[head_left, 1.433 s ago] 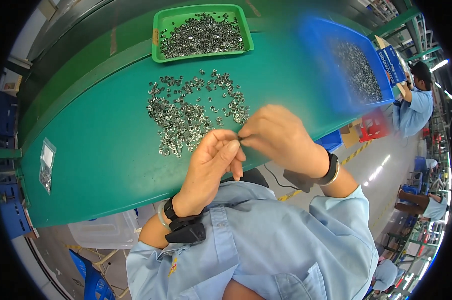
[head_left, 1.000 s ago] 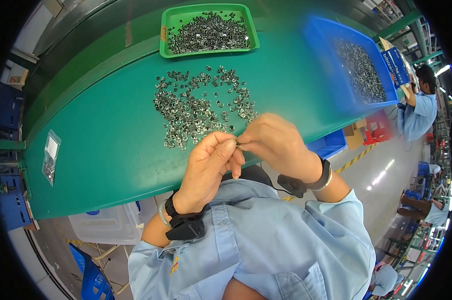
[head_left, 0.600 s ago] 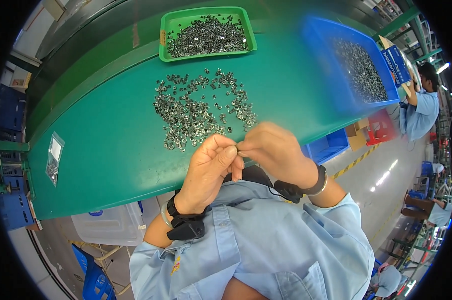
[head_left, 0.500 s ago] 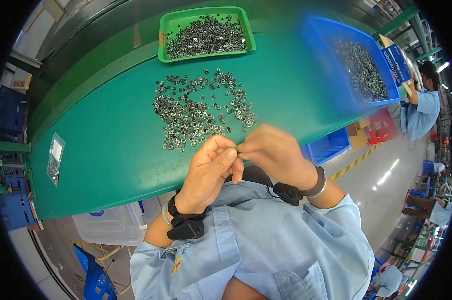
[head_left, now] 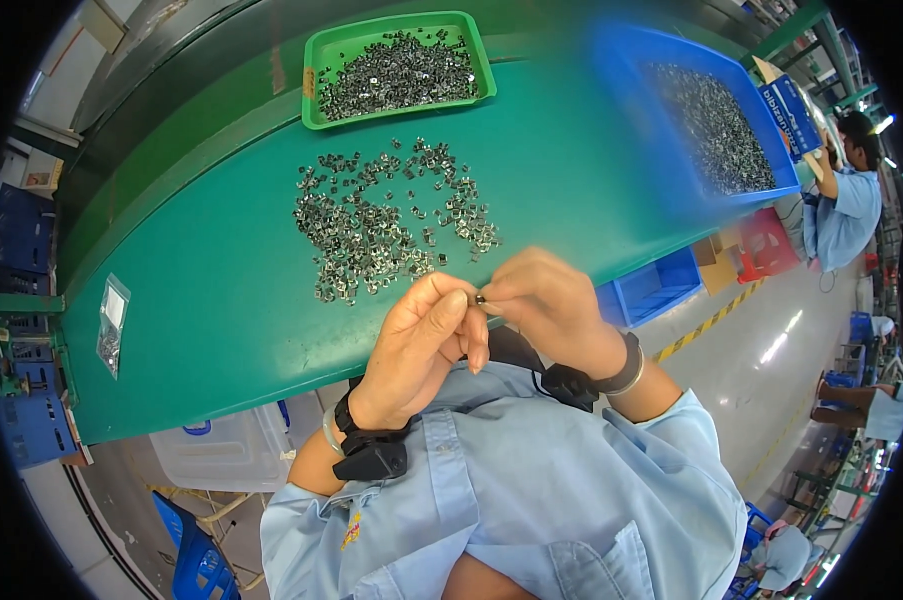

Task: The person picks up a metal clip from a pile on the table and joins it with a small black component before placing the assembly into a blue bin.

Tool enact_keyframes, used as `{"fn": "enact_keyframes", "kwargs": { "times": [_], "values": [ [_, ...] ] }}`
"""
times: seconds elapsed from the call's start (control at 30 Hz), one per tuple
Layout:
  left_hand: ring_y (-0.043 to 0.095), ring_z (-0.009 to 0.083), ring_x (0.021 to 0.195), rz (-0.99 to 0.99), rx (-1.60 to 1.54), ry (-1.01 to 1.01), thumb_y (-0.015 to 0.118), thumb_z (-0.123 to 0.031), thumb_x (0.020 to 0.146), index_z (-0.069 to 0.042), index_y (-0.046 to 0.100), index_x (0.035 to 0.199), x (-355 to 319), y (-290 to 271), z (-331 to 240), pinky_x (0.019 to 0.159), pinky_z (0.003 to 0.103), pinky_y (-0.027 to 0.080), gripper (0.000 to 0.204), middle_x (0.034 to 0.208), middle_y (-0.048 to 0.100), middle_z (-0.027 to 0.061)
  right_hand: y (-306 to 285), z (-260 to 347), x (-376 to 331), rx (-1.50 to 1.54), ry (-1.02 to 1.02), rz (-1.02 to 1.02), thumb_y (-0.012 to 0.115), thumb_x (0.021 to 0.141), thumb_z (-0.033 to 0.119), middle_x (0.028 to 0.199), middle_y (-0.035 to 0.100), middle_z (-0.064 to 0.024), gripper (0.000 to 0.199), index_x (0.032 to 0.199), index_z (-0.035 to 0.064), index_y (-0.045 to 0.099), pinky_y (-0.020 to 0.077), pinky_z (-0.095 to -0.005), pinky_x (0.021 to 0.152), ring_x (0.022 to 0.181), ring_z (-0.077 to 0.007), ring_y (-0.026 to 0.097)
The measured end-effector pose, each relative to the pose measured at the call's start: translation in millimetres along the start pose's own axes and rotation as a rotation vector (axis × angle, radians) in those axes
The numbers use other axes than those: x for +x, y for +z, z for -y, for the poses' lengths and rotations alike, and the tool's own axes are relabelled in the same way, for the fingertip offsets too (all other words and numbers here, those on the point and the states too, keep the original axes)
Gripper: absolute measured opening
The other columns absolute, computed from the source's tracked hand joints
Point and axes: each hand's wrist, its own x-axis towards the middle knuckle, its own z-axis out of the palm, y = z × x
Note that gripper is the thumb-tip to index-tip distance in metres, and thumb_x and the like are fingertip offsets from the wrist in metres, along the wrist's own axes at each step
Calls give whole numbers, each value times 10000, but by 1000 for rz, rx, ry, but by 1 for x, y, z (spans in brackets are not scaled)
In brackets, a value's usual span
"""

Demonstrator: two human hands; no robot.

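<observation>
Over the front edge of the green table, my left hand [head_left: 423, 335] and my right hand [head_left: 551, 308] meet fingertip to fingertip. Between them sits a small dark part [head_left: 479, 299], pinched by the left thumb and finger and touched by the right fingertips. Its exact kind is too small to make out. Just beyond my hands lies a loose spread of small black-and-silver metal parts [head_left: 361, 235]. Behind it a green tray [head_left: 396, 118] holds a heap of similar pieces. My right hand is slightly blurred.
A blue bin [head_left: 631, 130] full of small parts stands on the right. At the far left lies a clear plastic bag [head_left: 112, 325]. Below the table edge are a blue crate [head_left: 661, 290] and a clear plastic box [head_left: 221, 450]. A co-worker [head_left: 846, 210] is at the far right.
The dark part shows more plainly between my fingertips now. My hands stay together in nearly the same place. The table and its contents appear shifted slightly left in view.
</observation>
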Motion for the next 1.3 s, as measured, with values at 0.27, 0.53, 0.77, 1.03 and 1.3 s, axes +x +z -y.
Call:
{"fn": "enact_keyframes", "kwargs": {
  "times": [0.27, 0.53, 0.77, 1.03, 1.3],
  "values": [
    [509, 160, 522, 49, -114, -11, 492, -197, 956, -58, 464, 944, -1, -7, 8, 505, 297, 429, 142, 681, 556, 73, 4, 3, -2, 77, 32, 4, 682, 745, -32, 814, 618, -76, 162, 864, 43, 602, 475, -302, 610, 732, -209, 601],
    [511, 146, 524, -17, 112, -9, 501, -217, 954, -64, 452, 913, -2, -5, 0, 506, 286, 427, 166, 668, 550, 70, 9, 0, -4, 65, 48, -2, 683, 750, -26, 812, 621, -79, 149, 849, 44, 596, 475, -295, 609, 713, -202, 600],
    [524, 144, 555, -23, 24, -3, 487, -234, 961, -60, 459, 925, -3, -4, -1, 523, 275, 429, 179, 670, 549, 72, 12, -3, -4, 149, 129, -24, 682, 757, -37, 828, 623, -80, 151, 856, 39, 596, 474, -278, 624, 737, -177, 597],
    [530, 147, 568, 4, 4, 9, 475, -217, 965, -50, 482, 990, -3, -12, -7, 529, 279, 439, 169, 708, 554, 76, 11, -1, 11, 135, 136, 15, 676, 771, -31, 831, 618, -80, 128, 849, 35, 598, 475, -277, 628, 750, -174, 596],
    [537, 152, 585, 12, -50, 11, 462, -175, 965, -38, 488, 1070, 0, -25, -12, 548, 287, 458, 175, 762, 554, 74, -29, -38, 133, 59, 309, 62, 584, 886, 124, 883, 613, -52, 120, 959, 29, 582, 480, -264, 771, 834, -123, 588]
  ]
}}
